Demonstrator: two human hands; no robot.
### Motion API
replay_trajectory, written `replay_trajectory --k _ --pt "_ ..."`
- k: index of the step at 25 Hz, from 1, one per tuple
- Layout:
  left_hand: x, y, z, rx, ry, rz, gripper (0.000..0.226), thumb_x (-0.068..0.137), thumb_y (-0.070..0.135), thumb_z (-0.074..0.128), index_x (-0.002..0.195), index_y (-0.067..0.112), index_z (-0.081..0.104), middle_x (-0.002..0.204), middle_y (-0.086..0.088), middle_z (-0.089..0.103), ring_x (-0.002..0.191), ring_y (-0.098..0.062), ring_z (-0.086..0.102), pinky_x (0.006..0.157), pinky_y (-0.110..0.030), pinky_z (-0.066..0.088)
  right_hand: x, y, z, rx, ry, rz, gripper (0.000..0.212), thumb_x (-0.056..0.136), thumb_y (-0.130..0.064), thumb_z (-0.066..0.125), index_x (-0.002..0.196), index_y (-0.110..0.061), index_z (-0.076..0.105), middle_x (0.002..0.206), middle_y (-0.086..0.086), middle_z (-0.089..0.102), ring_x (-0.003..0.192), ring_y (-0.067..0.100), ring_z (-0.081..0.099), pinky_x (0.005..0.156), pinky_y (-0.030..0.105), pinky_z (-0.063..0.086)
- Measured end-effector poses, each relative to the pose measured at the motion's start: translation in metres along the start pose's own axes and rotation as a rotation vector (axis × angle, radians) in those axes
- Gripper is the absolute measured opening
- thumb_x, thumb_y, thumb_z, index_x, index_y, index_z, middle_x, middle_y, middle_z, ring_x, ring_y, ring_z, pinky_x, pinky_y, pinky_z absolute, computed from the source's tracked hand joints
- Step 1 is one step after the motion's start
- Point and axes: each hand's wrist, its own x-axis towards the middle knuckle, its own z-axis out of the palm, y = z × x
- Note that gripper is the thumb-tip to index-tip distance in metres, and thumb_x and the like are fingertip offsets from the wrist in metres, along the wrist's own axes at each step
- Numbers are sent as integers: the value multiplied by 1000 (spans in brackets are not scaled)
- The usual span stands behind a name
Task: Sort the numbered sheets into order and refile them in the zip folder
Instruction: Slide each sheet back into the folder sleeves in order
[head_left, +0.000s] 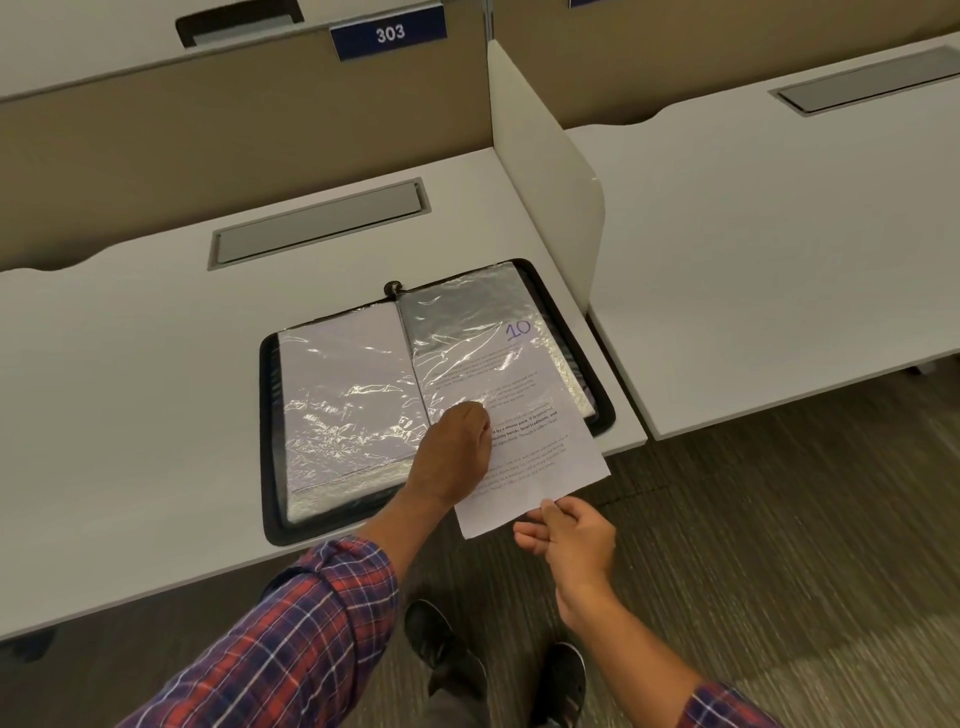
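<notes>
A black zip folder lies open on the white desk, showing crinkled clear sleeves on both pages. A printed sheet marked 10 sits halfway inside the right-hand sleeve, its lower half sticking out past the desk edge. My left hand rests on the sleeve's lower edge, fingers curled at its opening over the sheet. My right hand pinches the sheet's bottom edge below the desk. The left page holds a sheet showing its blank side.
The white desk has a grey cable hatch behind the folder. A white divider panel stands just right of the folder, with a second desk beyond it. Carpet and my shoes are below.
</notes>
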Motion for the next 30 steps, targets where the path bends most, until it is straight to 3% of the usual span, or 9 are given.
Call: replay_trajectory --k 12,16,19,25,30 --pt "-6 3 -9 -52 -22 13 9 104 22 56 104 13 59 102 -2 62 88 -15 57 72 -22 44 28 -26 49 125 56 80 7 104 -14 62 106 -13 69 97 10 77 78 18 79 68 34 65" --pt "-5 -1 -9 -83 -26 9 5 103 19 56 100 16 58 97 1 60 85 -14 55 72 -28 51 38 -35 66 55 81 34 6 103 -20 64 103 -19 70 92 1 78 70 15 77 55 26 56" --pt "-5 -1 -10 -96 -28 1 6 104 21 55 98 18 57 95 4 58 82 -12 53 71 -27 49 48 -42 77 33 100 14 9 102 -20 65 97 -19 72 92 4 76 64 16 71 50 21 50" --pt "-5 -3 -12 -120 -41 -4 6 103 21 55 99 18 58 94 4 58 83 -12 53 72 -29 49 64 -53 97 15 87 4 10 100 -15 66 92 -15 73 92 11 75 62 16 61 46 23 47" --pt "-5 -6 -13 -132 -38 18 4 102 18 57 101 17 61 98 2 59 86 -11 53 75 -26 47 67 -59 96 -50 73 2 9 100 -19 67 93 -17 72 91 10 77 70 22 69 43 25 45"
